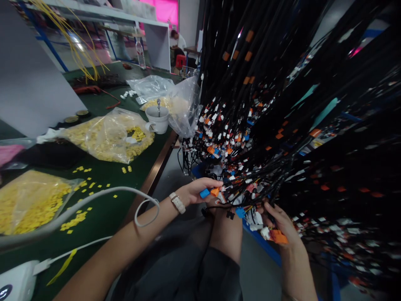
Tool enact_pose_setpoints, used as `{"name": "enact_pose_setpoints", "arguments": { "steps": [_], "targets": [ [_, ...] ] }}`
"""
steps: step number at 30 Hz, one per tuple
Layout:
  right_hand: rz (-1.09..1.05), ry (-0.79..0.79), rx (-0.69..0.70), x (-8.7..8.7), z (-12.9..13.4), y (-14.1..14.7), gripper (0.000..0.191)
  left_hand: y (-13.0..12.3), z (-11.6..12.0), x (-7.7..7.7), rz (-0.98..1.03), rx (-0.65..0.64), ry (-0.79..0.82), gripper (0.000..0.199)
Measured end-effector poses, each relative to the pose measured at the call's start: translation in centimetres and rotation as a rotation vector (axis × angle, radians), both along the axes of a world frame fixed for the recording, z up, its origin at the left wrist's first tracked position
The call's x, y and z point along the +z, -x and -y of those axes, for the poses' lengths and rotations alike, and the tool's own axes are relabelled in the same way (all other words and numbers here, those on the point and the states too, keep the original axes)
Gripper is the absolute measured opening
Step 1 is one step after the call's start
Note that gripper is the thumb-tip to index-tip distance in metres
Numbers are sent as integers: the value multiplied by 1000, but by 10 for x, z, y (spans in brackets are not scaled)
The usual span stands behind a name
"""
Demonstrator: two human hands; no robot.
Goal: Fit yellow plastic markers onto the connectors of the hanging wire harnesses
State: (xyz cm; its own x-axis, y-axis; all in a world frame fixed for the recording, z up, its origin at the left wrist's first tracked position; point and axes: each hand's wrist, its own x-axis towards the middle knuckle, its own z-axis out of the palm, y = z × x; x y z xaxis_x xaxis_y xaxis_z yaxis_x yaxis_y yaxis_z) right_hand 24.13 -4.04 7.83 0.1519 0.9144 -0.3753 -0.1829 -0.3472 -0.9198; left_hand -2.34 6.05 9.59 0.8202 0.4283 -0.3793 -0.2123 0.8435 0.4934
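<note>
Many black cables [275, 167] hang to the right of the green bench [106, 217]. The left hand [200, 190] has its grip closed on some near a blue plug [204, 193] and an orange plug [214, 192]; the right hand [283, 221] grasps others beside a larger orange plug [278, 236]. Bags [100, 131] flank a cup [158, 123].

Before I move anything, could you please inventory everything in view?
Black cable bundles with coloured connectors: many, black, right
Green-topped table: one, green, left
Clear plastic bags of yellow pieces: several, clear, table
Loose yellow pieces: many, yellow, table
White mug: one, white, table edge
Clear plastic bottle: one, clear, table's far end
White boxy device: one, white, lower left
White-strapped watch: one, white, left wrist
Left hand and right hand: two, bare, holding bundles
</note>
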Motion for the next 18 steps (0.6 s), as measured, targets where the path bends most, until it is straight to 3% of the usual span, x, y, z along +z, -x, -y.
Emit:
{"name": "enact_pose_setpoints", "arguments": {
  "steps": [12,18],
  "targets": [
    [263,57,26,0,-6,1,30,0,1,0,-6,12,-1,26],
    [266,81,9,0,-8,5,31,0,1,2,6,8,-6,23]
  ]
}}
